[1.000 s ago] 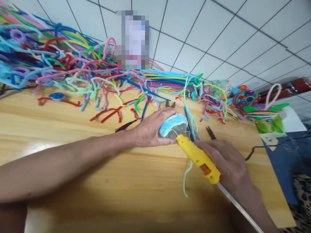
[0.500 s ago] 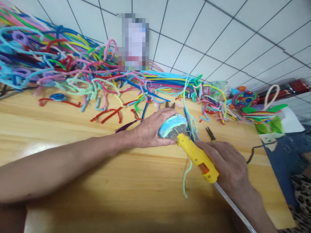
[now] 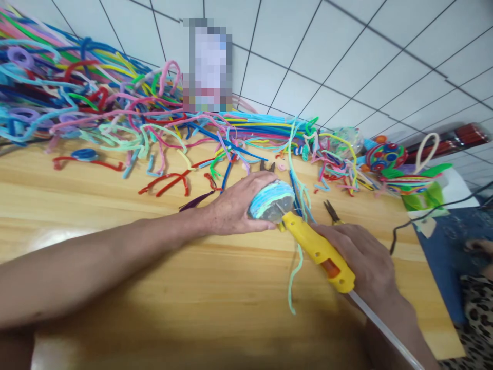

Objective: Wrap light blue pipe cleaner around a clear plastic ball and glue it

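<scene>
My left hand (image 3: 239, 208) is closed around a rounded clear piece (image 3: 271, 201) partly wrapped in blue and pale green pipe cleaner. In my right hand (image 3: 360, 257) is a yellow hot glue gun (image 3: 319, 252), a clear glue stick (image 3: 385, 329) poking out of its back end. The gun's nozzle points at the bare clear part of the piece; whether it touches cannot be made out. A pale green pipe cleaner (image 3: 296, 282) trails below the piece on the table. Just past my right hand lie pliers (image 3: 332, 211), their handles mostly hidden.
A heap of coloured pipe cleaners (image 3: 92, 92) runs along the tiled wall. Loose red pieces (image 3: 165, 185) and a blue coil (image 3: 84, 154) lie in front. Decorated round ornaments (image 3: 386, 155) stand at the right, near a black cord (image 3: 435, 208). Part of another person shows at the right edge.
The glue gun has shifted slightly right and its body has turned a little. The black cord at the right now lies higher. The whole view has drifted slightly.
</scene>
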{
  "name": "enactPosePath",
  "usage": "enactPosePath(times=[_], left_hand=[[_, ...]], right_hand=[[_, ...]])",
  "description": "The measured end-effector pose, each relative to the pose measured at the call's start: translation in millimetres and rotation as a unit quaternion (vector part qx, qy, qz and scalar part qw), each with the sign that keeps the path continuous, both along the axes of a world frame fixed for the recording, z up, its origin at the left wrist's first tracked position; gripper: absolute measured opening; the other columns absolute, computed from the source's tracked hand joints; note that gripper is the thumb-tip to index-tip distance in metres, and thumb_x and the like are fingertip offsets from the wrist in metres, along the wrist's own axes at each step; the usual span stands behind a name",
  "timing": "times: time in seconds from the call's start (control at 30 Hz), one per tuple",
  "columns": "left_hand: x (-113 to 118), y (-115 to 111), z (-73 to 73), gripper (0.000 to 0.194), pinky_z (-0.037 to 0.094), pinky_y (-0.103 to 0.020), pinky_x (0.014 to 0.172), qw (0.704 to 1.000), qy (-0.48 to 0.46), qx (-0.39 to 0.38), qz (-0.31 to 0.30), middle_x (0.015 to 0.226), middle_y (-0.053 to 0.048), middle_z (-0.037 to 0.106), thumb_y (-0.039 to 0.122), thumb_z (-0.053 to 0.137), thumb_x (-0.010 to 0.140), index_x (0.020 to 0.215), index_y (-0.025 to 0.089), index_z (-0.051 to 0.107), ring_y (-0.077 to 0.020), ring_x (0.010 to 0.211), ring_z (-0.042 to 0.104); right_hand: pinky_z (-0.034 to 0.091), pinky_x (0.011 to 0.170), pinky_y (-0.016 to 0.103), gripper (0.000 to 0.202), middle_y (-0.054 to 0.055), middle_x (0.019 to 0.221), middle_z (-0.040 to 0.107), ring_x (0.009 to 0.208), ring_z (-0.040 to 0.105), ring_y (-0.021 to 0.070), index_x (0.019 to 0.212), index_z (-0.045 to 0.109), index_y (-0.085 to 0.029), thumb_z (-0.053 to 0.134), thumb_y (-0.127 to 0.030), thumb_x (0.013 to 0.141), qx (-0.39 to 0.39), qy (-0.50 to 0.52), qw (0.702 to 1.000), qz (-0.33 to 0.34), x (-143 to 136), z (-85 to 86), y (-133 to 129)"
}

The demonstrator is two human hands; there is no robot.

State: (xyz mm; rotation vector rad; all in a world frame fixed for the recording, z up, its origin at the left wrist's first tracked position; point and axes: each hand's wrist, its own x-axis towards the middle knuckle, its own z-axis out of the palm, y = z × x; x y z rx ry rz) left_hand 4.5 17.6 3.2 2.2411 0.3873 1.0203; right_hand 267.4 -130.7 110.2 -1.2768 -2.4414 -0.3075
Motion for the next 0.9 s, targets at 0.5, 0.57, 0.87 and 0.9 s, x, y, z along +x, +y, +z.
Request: enactPosePath(times=[0.5,0.57,0.87,0.9], left_hand=[[-2.3,0.1,2.8,0.099,0.043,-0.069,0.133,1.000,0.006,-0.024,-0.005,0.168,-0.021,0.054,0.049,0.088,0.092,0.172,0.028,0.033,-0.0417,0.160,0.051],[-2.0,0.1,2.2,0.099,0.044,-0.068,0.132,1.000,0.007,-0.019,-0.003,0.168,-0.021,0.054,0.050,0.088,0.092,0.172,0.028,0.032,-0.0413,0.159,0.051],[-1.0,1.0,-0.1,0.100,0.048,-0.066,0.130,1.000,-0.011,0.006,-0.004,0.165,-0.023,0.055,0.050,0.088,0.093,0.172,0.026,0.032,-0.0414,0.156,0.055],[-1.1,0.8,-0.3,0.100,0.048,-0.065,0.130,1.000,-0.014,0.006,-0.002,0.165,-0.023,0.055,0.049,0.088,0.093,0.172,0.026,0.032,-0.0415,0.156,0.055]], right_hand=[[0.058,0.070,0.036,0.026,0.008,0.096,0.080,0.080,0.075,0.0230,0.131,0.068,-0.019,0.055,-0.020,0.109,-0.015,0.007,1.000,0.005,-1.4,5.7,3.6],[0.058,0.070,0.036,0.025,0.008,0.095,0.080,0.080,0.075,0.0228,0.131,0.067,-0.019,0.054,-0.020,0.110,-0.020,-0.003,1.000,0.010,-1.9,5.4,4.5],[0.060,0.072,0.035,0.030,0.008,0.097,0.081,0.082,0.077,0.0235,0.136,0.066,-0.020,0.054,-0.019,0.108,-0.034,-0.010,0.999,0.006,-1.2,5.6,7.7],[0.060,0.071,0.035,0.030,0.008,0.096,0.081,0.081,0.077,0.0236,0.135,0.066,-0.021,0.054,-0.020,0.108,-0.039,-0.009,0.999,0.000,-0.3,6.4,7.2]])
